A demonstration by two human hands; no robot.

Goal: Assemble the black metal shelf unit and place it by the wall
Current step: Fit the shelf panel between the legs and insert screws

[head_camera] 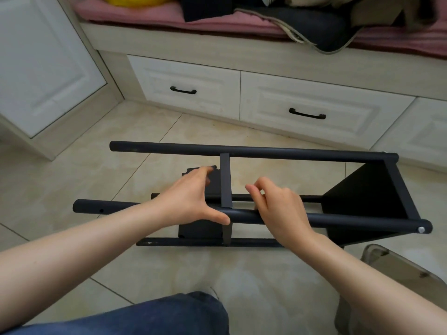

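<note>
The black metal shelf unit lies on its side on the beige tiled floor, in front of the person and near a white bench with drawers. Its four round black tubes run from left to right. At the right end, a flat black shelf panel sits between the tubes, and a silver screw head shows on the end of the near upper tube. A second black shelf panel stands across the frame near the middle, and its narrow edge faces the camera.

The left hand is spread wide. Its thumb presses on the near upper tube, just left of the middle panel, and its straight fingers reach forward and touch the flat side of this panel. The right hand is just to the right of the same panel, over the near upper tube, with its fingers bent. I cannot tell if they pinch something small or only rest there.

The drawers have curved black handles. On the bench lie a pink cushion and some dark clothes. A transparent grey plastic stool stands at the lower right, and a knee in blue jeans is at the bottom.
</note>
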